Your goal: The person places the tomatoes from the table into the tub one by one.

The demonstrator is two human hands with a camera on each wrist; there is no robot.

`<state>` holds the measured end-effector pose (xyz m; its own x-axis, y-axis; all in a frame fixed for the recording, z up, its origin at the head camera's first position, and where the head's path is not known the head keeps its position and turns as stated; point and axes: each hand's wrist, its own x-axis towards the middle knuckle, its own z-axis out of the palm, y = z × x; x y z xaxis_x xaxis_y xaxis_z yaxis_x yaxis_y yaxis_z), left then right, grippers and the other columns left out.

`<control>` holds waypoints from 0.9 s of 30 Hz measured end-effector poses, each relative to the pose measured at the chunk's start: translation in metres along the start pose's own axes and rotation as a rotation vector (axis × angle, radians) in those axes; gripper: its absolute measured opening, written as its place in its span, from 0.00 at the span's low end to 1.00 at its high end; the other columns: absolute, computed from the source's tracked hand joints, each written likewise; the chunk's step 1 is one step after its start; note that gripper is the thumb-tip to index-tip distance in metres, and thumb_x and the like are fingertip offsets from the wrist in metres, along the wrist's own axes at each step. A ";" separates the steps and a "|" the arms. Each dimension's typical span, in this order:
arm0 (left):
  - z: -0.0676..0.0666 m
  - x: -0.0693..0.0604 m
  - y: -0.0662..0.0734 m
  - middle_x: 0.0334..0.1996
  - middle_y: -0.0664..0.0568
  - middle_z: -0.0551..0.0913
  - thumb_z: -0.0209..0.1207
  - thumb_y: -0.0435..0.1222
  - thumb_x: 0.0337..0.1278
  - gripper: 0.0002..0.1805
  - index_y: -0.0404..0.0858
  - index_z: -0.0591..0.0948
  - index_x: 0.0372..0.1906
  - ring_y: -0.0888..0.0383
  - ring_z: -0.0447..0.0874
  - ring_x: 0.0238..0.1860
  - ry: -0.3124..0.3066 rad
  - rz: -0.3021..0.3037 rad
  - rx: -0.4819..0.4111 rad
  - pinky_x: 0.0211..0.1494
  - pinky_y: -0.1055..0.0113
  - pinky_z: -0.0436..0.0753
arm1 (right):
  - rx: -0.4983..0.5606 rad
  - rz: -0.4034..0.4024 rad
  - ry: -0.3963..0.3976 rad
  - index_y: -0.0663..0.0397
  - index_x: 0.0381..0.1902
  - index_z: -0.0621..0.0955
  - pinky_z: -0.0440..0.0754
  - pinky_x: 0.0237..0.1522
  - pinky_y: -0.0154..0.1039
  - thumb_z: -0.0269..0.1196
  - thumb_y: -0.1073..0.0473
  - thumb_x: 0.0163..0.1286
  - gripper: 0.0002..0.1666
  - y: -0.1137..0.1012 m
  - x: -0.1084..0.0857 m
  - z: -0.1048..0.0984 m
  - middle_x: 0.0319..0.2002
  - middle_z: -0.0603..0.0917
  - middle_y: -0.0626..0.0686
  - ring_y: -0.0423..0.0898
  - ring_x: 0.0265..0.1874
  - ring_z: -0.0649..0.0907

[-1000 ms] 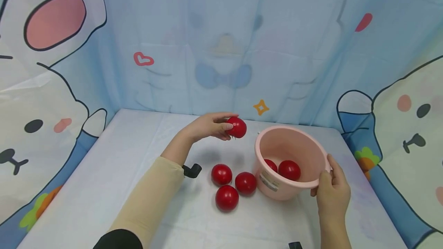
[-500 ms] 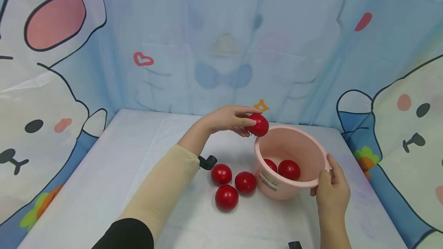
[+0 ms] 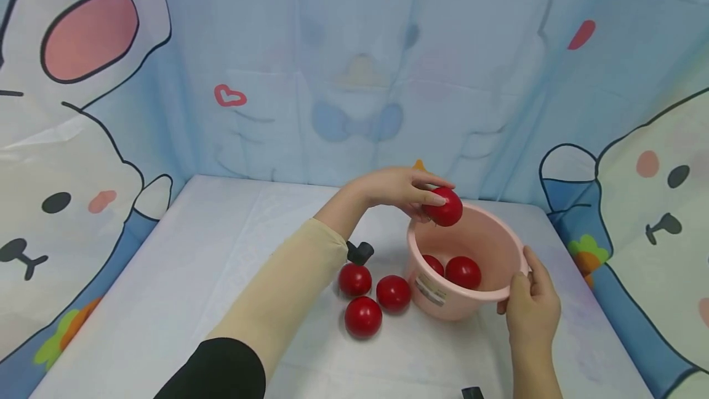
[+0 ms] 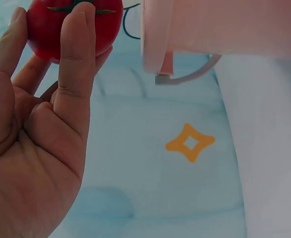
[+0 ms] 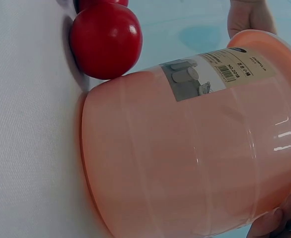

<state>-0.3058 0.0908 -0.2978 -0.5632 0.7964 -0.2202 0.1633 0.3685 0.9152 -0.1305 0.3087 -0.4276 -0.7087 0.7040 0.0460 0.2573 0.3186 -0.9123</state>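
Note:
My left hand pinches a red tomato between thumb and fingers, above the back left rim of a pink bucket. Green sepals show on that held tomato in the left wrist view. At the bucket's right side, my right hand grips the rim. Inside the bucket lie two tomatoes, one in full sight and one partly hidden by the wall. Three more tomatoes sit on the table left of the bucket: a back one, a front one and a right one close against the bucket.
A white cloth covers the table. Behind it hangs a blue cartoon curtain. The bucket carries a printed label, and its grey handle hangs beneath the rim in the left wrist view.
My left hand has carried its tomato rightward, from left of the bucket to above its rim. My right hand, the bucket and the other tomatoes have stayed in place.

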 end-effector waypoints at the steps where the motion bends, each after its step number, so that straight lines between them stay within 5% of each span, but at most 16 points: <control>1: 0.001 0.003 0.002 0.48 0.52 0.83 0.64 0.42 0.62 0.27 0.56 0.75 0.66 0.50 0.89 0.43 -0.008 -0.009 0.004 0.49 0.62 0.87 | -0.001 0.004 -0.002 0.17 0.72 0.62 0.79 0.20 0.29 0.46 0.49 0.77 0.29 0.000 0.000 0.000 0.35 0.78 0.53 0.47 0.15 0.76; 12: 0.022 0.032 0.023 0.49 0.54 0.81 0.65 0.41 0.62 0.25 0.53 0.77 0.64 0.47 0.89 0.44 -0.100 -0.069 0.042 0.46 0.62 0.88 | 0.004 0.050 -0.006 0.14 0.71 0.61 0.79 0.22 0.28 0.48 0.47 0.76 0.29 -0.001 0.000 0.000 0.40 0.79 0.51 0.48 0.17 0.78; 22: 0.047 0.051 0.040 0.47 0.55 0.80 0.66 0.43 0.60 0.23 0.48 0.78 0.61 0.51 0.89 0.41 -0.158 -0.116 0.198 0.43 0.66 0.88 | -0.009 0.035 -0.003 0.14 0.72 0.61 0.80 0.23 0.28 0.49 0.44 0.76 0.29 -0.002 -0.003 0.001 0.39 0.79 0.52 0.50 0.18 0.79; 27: 0.063 0.059 0.047 0.48 0.58 0.80 0.66 0.44 0.61 0.26 0.46 0.77 0.63 0.61 0.86 0.43 -0.200 -0.131 0.335 0.45 0.71 0.86 | -0.010 0.038 -0.004 0.13 0.71 0.61 0.80 0.24 0.28 0.49 0.44 0.76 0.29 -0.002 -0.004 0.001 0.40 0.79 0.52 0.50 0.19 0.79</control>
<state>-0.2807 0.1848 -0.2893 -0.4332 0.7979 -0.4193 0.3742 0.5824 0.7217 -0.1291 0.3047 -0.4261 -0.7011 0.7130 0.0094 0.2910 0.2981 -0.9091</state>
